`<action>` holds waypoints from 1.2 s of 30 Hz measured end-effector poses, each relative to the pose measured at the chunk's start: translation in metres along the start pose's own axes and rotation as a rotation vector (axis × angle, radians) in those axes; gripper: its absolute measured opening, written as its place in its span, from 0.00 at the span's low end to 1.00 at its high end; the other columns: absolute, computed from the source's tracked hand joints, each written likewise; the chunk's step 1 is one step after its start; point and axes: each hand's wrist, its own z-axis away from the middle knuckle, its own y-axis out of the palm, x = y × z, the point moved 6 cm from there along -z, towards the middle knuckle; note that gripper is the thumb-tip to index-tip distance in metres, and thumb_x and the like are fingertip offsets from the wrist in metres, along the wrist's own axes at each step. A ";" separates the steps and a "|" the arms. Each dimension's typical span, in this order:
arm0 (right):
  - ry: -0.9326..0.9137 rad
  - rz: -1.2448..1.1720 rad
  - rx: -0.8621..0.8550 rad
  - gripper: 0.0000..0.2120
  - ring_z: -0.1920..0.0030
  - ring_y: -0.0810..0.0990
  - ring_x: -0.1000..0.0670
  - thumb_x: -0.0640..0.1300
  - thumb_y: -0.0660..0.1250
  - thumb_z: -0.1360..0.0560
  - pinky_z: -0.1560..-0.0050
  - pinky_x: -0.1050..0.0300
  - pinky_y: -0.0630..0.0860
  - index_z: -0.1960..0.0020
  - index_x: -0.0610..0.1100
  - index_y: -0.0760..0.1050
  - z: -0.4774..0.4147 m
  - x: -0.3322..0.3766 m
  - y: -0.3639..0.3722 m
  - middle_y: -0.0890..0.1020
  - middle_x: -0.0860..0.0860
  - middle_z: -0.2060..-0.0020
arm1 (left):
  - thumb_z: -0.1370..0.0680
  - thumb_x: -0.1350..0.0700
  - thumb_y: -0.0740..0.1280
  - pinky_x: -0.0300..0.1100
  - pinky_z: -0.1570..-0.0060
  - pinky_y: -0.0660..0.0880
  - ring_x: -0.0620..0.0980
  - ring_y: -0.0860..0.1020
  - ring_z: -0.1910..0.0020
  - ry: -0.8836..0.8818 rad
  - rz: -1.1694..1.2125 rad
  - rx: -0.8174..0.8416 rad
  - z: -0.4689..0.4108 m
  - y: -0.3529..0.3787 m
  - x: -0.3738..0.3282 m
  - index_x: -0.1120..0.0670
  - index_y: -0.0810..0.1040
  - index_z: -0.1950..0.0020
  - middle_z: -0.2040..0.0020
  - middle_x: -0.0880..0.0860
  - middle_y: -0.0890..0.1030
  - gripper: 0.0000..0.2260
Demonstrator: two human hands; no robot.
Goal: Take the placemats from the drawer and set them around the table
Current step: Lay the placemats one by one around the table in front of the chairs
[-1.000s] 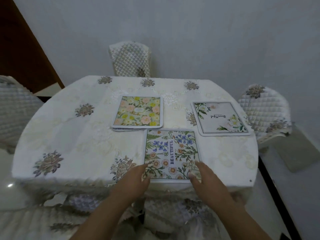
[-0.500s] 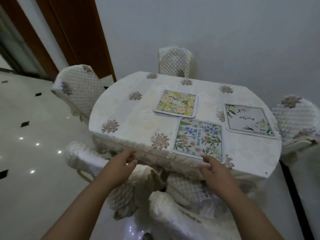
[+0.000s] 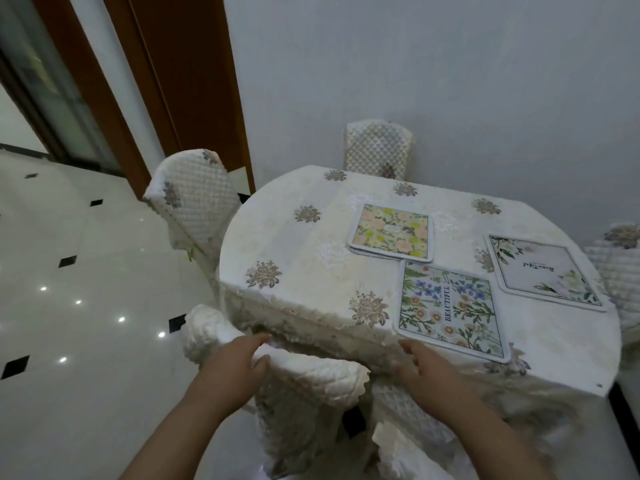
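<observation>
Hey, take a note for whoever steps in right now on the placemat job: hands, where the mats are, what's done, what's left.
Left hand grips the top of the near chair. Right hand is open by the near table edge, holding nothing.
Done: three mats are laid on the table. The BEAUTIFUL mat is at the near edge, the white floral mat on the right, and the yellow floral mat is toward the middle, with another mat's edge showing under it.
Left: probably move the middle mats to the far and left seats.
</observation>
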 end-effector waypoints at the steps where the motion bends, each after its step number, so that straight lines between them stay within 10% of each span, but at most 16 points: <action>1: 0.012 0.013 -0.006 0.25 0.34 0.73 0.51 0.58 0.61 0.23 0.35 0.53 0.70 0.27 0.53 0.64 -0.009 0.012 0.007 0.72 0.54 0.31 | 0.19 0.47 0.62 0.43 0.36 0.72 0.46 0.73 0.32 0.009 -0.008 0.008 -0.012 -0.006 0.011 0.43 0.70 0.27 0.29 0.45 0.73 0.20; 15: 0.295 -0.064 -0.185 0.23 0.37 0.74 0.50 0.53 0.62 0.22 0.37 0.51 0.72 0.28 0.53 0.64 -0.091 0.093 0.037 0.73 0.52 0.32 | 0.20 0.44 0.59 0.47 0.33 0.69 0.47 0.70 0.30 0.315 -0.257 0.331 -0.215 -0.034 0.052 0.42 0.64 0.25 0.27 0.45 0.71 0.22; 36: 0.395 -0.261 -0.301 0.24 0.35 0.73 0.44 0.50 0.65 0.22 0.35 0.51 0.70 0.28 0.45 0.67 -0.412 -0.084 -0.057 0.69 0.45 0.30 | 0.19 0.49 0.59 0.50 0.33 0.67 0.57 0.68 0.29 0.259 -0.258 0.360 -0.504 0.130 -0.121 0.49 0.60 0.22 0.26 0.57 0.68 0.25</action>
